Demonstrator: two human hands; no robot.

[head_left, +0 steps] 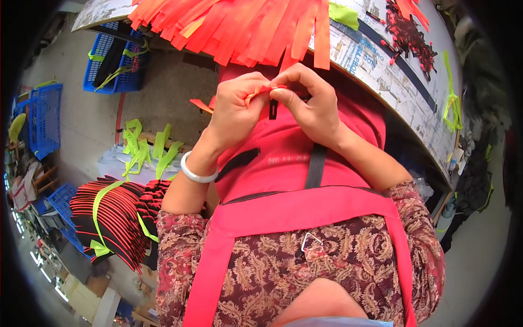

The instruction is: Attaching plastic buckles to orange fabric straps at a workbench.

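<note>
My left hand [239, 109] and my right hand [310, 106] meet just in front of the table edge, above my lap. Both pinch a bright orange fabric strip [259, 94] between thumb and fingers. A small black piece with a slot [273, 109] hangs below the fingertips, between the hands; its exact kind is unclear. One loose orange end [201, 106] sticks out to the left of my left hand. Directly beyond, a thick fan of orange strips [234, 32] drapes over the table's edge. My lap is covered by a red apron [294, 158].
On the worn table [348, 54] lies a pile of small black-and-red pieces [408, 38]. Blue crates [128, 76] stand on the floor at left. Nearer are yellow-green strips [139, 150] and a tied bundle of black-and-red pieces [109, 218].
</note>
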